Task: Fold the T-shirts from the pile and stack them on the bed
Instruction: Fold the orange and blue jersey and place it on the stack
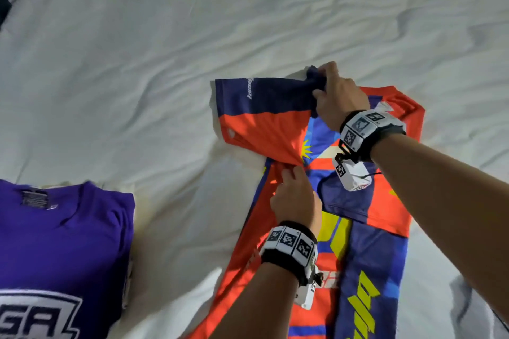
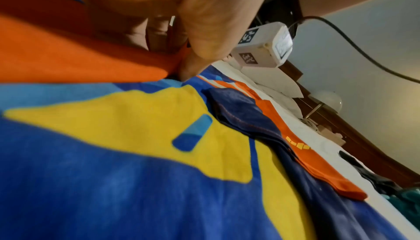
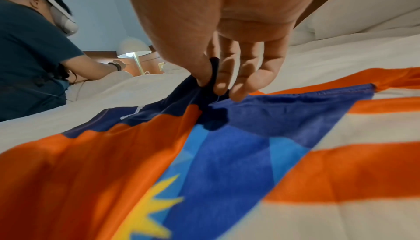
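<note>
Your right hand (image 1: 340, 99), centre-right of the head view, pinches the navy edge of the sleeve (image 1: 259, 110) of the orange-and-blue jersey (image 1: 366, 250); thumb and fingers (image 3: 245, 82) are clamped on a bunched fold. Your left hand (image 1: 296, 198), just below it, pinches orange fabric at the sleeve's base. The hands are apart. The jersey lies lengthwise on the white bed (image 1: 192, 36), right of centre; its other sleeve is already folded in. A purple T-shirt (image 1: 60, 237) lies flat at lower left, well apart from it.
</note>
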The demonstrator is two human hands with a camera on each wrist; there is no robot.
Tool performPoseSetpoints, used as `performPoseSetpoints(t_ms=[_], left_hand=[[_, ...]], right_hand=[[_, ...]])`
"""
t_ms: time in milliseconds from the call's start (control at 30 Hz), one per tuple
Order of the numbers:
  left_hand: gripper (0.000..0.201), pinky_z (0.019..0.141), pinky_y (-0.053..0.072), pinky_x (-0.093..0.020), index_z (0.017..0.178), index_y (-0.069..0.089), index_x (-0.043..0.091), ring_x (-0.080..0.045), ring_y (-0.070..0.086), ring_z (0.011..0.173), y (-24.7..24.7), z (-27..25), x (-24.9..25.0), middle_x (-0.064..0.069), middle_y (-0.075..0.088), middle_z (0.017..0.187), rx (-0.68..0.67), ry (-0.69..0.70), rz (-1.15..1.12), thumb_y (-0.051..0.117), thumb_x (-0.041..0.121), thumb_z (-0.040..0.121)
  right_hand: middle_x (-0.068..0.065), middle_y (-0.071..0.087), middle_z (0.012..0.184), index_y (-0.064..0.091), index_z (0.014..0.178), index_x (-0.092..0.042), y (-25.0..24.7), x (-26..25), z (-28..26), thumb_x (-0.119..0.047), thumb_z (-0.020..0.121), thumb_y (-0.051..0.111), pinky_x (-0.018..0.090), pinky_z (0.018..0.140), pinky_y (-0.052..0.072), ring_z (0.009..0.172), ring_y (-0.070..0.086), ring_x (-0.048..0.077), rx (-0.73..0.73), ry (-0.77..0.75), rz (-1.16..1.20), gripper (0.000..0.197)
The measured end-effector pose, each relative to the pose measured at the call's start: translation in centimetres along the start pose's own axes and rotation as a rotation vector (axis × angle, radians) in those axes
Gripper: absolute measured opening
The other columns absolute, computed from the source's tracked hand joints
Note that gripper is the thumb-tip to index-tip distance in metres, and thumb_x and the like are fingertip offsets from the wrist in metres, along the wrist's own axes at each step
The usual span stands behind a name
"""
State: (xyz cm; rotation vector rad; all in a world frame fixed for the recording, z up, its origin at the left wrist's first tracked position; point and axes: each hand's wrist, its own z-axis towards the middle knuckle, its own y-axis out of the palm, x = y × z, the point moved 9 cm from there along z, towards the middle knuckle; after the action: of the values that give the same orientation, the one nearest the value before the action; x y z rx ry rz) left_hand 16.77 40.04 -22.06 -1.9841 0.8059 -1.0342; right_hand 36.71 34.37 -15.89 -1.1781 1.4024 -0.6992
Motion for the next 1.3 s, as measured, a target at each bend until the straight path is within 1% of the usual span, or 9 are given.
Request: performPoseSetpoints(t_ms=[200, 300, 400, 500, 667, 900, 1100, 1200, 1300], left_hand=[[0.036, 0.039, 0.04, -0.028, 0.093, 0.059, 0.023, -0.024, 0.065, 0.059, 0.8, -2.6, -1.9, -0.001, 0.06, 0.084, 0.037, 0.002, 0.015, 0.078, 0.023, 0.062], [0.037, 0.037, 0.039, -0.029, 0.099, 0.066, 0.018, -0.024, 0.062, 0.052, 1.6, -4.1, -4.3, -0.004, 0.061, 0.081, 0.061, 0.049, 0.096, 0.078, 0.026, 0.066], [0.013, 0.035, 0.037, -0.022, 0.088, 0.07, 0.028, -0.003, 0.056, 0.044, 2.0, -5.4, -7.6, 0.011, 0.061, 0.066, -0.02, -0.038, 0.156, 0.061, 0.036, 0.081], [0.025, 0.031, 0.035, -0.023, 0.101, 0.064, 0.022, -0.016, 0.059, 0.043, 2.5, -8.5, -9.0, 0.001, 0.06, 0.067, -0.125, 0.037, 0.167, 0.048, 0.018, 0.083], [0.058, 0.043, 0.046, -0.034, 0.122, 0.06, 0.013, -0.03, 0.062, 0.055, 1.5, -15.4, -12.9, -0.009, 0.062, 0.081, -0.046, 0.139, 0.228, 0.077, 0.018, 0.066], [0.053, 0.041, 0.045, -0.032, 0.11, 0.069, 0.014, -0.03, 0.065, 0.048, -0.2, -21.8, -18.2, -0.006, 0.066, 0.064, -0.118, 0.089, 0.353, 0.074, 0.02, 0.057], [0.062, 0.037, 0.041, -0.025, 0.098, 0.078, 0.013, -0.023, 0.059, 0.04, -0.1, -27.2, -16.1, -0.002, 0.056, 0.051, -0.199, 0.214, 0.381, 0.083, 0.023, 0.037], [0.051, 0.063, 0.053, -0.037, 0.125, 0.061, 0.011, -0.033, 0.071, 0.08, 0.2, -30.2, -14.1, -0.011, 0.07, 0.091, -0.343, 0.303, 0.373, 0.071, 0.024, 0.076], [0.025, 0.073, 0.045, -0.041, 0.117, 0.058, 0.012, -0.04, 0.067, 0.099, 1.3, -31.2, -13.6, -0.015, 0.067, 0.109, -0.406, 0.38, 0.287, 0.043, 0.025, 0.102]], right_hand=[[0.018, 0.068, 0.104, 0.037, 0.131, -0.016, 3.9, 0.4, -9.0, -0.026, 0.1, 0.044, 0.044, 0.067, 0.04, 0.092, 0.065, 0.044, 0.026, 0.049, 0.13, 0.034], [0.016, 0.07, 0.111, 0.037, 0.127, -0.021, 6.8, 1.0, -15.1, -0.052, 0.102, 0.039, 0.046, 0.074, 0.044, 0.099, 0.067, 0.042, -0.019, 0.143, 0.189, 0.039], [0.009, 0.07, 0.112, 0.035, 0.128, -0.023, 9.7, 1.8, -19.7, -0.076, 0.091, 0.042, 0.043, 0.074, 0.043, 0.102, 0.068, 0.038, -0.09, 0.243, 0.188, 0.065], [0.009, 0.072, 0.107, 0.032, 0.125, -0.023, 11.7, 2.0, -22.4, -0.067, 0.086, 0.057, 0.04, 0.072, 0.045, 0.097, 0.07, 0.036, -0.11, 0.304, 0.191, 0.064], [0.016, 0.07, 0.101, 0.039, 0.121, -0.019, 13.4, 1.1, -26.2, -0.035, 0.085, 0.064, 0.039, 0.074, 0.043, 0.099, 0.067, 0.038, -0.136, 0.38, 0.283, 0.046], [0.014, 0.074, 0.104, 0.065, 0.112, -0.011, 14.4, 1.0, -29.4, -0.02, 0.082, 0.068, 0.038, 0.087, 0.053, 0.102, 0.068, 0.033, -0.108, 0.456, 0.457, 0.032], [0.002, 0.064, 0.081, 0.071, 0.108, -0.014, 11.8, 2.8, -29.4, -0.014, 0.088, 0.066, 0.025, 0.07, 0.039, 0.087, 0.065, 0.025, -0.003, 0.443, 0.443, 0.021], [0.005, 0.069, 0.092, 0.069, 0.111, -0.014, 12.1, 3.4, -29.6, -0.014, 0.089, 0.065, 0.022, 0.072, 0.042, 0.089, 0.065, 0.021, -0.005, 0.475, 0.444, 0.023], [0.007, 0.072, 0.101, 0.065, 0.113, -0.017, 12.9, 3.7, -29.8, -0.023, 0.088, 0.07, 0.033, 0.079, 0.053, 0.094, 0.069, 0.026, 0.0, 0.512, 0.494, 0.027]])
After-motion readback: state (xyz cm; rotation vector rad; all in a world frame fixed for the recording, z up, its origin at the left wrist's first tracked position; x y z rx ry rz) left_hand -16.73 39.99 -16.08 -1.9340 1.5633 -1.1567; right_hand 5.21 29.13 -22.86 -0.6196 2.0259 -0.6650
